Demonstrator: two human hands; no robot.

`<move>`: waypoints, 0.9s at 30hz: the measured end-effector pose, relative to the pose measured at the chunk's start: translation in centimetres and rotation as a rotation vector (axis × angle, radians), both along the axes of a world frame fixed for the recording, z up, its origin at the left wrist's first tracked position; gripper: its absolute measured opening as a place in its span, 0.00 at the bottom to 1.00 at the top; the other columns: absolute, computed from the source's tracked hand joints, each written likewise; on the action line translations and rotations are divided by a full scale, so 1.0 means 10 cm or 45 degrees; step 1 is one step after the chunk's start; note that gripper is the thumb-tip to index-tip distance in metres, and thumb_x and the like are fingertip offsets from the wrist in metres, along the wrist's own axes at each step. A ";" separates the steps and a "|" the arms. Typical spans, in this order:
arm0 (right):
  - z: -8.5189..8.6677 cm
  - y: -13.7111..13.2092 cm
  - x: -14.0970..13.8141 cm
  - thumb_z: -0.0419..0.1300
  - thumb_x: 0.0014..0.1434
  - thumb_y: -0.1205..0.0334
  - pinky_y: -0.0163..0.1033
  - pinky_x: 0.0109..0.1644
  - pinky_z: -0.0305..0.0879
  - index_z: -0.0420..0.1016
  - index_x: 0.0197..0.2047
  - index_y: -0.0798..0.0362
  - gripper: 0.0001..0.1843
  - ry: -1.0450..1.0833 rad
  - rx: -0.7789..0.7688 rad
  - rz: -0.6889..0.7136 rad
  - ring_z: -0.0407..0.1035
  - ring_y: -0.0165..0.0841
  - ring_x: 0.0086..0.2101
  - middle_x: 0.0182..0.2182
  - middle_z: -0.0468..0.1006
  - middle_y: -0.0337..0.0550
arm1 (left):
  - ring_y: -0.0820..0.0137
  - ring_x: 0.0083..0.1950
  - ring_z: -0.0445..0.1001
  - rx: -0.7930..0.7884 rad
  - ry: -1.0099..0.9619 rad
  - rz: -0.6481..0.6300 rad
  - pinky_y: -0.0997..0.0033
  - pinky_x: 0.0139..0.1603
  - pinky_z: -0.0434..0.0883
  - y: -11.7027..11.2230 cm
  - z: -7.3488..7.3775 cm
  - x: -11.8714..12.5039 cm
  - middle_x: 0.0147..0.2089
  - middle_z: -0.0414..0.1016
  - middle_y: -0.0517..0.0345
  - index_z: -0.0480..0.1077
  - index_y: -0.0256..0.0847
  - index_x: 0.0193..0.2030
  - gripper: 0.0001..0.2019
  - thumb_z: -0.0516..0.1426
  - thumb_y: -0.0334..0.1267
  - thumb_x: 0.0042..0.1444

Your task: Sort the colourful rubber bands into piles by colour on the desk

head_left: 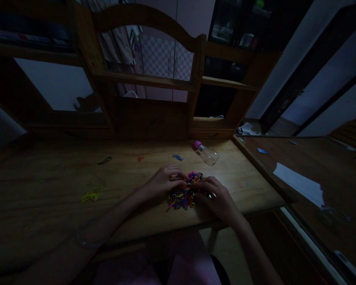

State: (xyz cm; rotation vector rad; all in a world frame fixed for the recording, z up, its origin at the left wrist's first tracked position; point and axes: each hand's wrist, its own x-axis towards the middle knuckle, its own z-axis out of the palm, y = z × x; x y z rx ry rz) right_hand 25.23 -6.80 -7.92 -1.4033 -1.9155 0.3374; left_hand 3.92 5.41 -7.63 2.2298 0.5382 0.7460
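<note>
"Since I cannot see it, what is at the centre, and how would it handle?"

"A loose heap of small coloured bands, near the front edge of the wooden counter; they look light, soft and stretchy, unlikely to break but apt to snag on one another; a fingertip pinch on one loop at the heap's border should suit best."

"And the hands?"

"The left hand is curled at the heap's left side, fingertips near the thumb; the right hand bends over its right side, partly closed; I cannot tell whether either grips a band."

"What lies around?"

"Blue bands beyond the heap; a clear, pink-capped bottle on its side to their right; red bands, then a black loop, farther left; yellow bands well left of the heap."
</note>
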 end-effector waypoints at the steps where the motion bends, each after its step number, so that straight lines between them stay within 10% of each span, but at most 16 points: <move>1: 0.01 0.01 0.00 0.63 0.58 0.66 0.44 0.48 0.69 0.77 0.49 0.44 0.15 -0.003 0.000 -0.004 0.71 0.39 0.44 0.41 0.76 0.44 | 0.68 0.45 0.73 -0.006 0.003 0.004 0.68 0.48 0.68 -0.01 0.00 0.00 0.40 0.78 0.58 0.78 0.44 0.41 0.07 0.61 0.40 0.57; 13: 0.20 0.00 0.04 0.62 0.61 0.58 0.37 0.36 0.66 0.76 0.38 0.50 0.06 0.276 0.004 -0.209 0.71 0.34 0.33 0.34 0.78 0.41 | 0.65 0.45 0.76 -0.228 -0.024 0.114 0.71 0.42 0.74 -0.04 0.00 0.00 0.46 0.79 0.55 0.78 0.43 0.44 0.12 0.60 0.43 0.57; 27: 0.04 0.12 -0.22 0.61 0.60 0.69 0.42 0.48 0.69 0.77 0.44 0.47 0.10 -0.089 -0.112 -0.056 0.72 0.37 0.42 0.44 0.77 0.44 | 0.65 0.47 0.76 -0.237 -0.079 0.099 0.70 0.47 0.73 -0.05 0.00 0.00 0.45 0.78 0.56 0.78 0.43 0.43 0.11 0.60 0.43 0.57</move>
